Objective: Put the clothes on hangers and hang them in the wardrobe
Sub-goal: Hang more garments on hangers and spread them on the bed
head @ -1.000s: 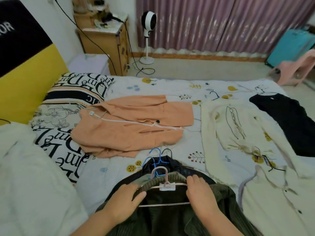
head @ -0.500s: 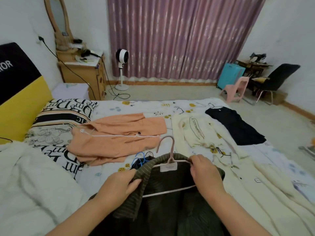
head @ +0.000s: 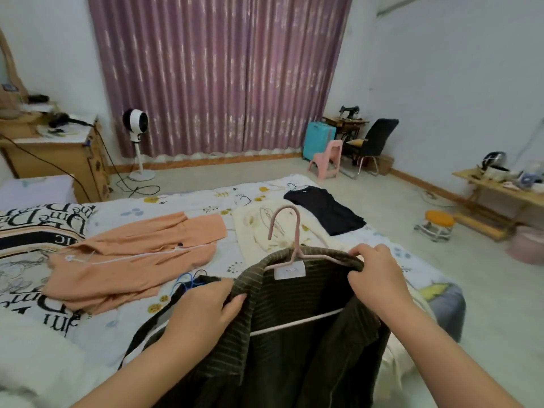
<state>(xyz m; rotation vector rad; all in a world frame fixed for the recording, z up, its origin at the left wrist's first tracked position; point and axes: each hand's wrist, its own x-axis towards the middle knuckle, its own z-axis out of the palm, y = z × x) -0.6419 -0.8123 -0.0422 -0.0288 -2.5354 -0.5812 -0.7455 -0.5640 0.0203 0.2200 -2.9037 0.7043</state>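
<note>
Pillows (head: 35,231) with black lettering fill the left edge of the frame, at the head of the bed (head: 182,201). Just right of them the orange garment (head: 129,257) lies flat on the sheet, spread out, I judge, so it is easy to take up when its turn comes. Below it, the blue hangers (head: 185,282) poke out beside my wrist, kept near for the clothes that remain.

My left hand (head: 203,307) is clamped on the left collar edge of the dark green corduroy jacket (head: 294,334), thumb over the cloth, fingers hidden beneath. I hold that side because the left shoulder looks not yet seated: the cloth droops below the hanger line here. At centre the pink hanger (head: 287,231) stands with its hook up, its arms inside the collar and its white bar crossing the opened front. My right hand (head: 374,275) is closed over the right shoulder, pinning cloth to hanger arm so the hanger does not slip out as I raise the jacket off the bed.

Behind the hook lie the cream garment (head: 256,228) and, further right, the black top (head: 323,210), both waiting unhung. No wardrobe shows in the frame, so the jacket has yet to be carried there.
</note>
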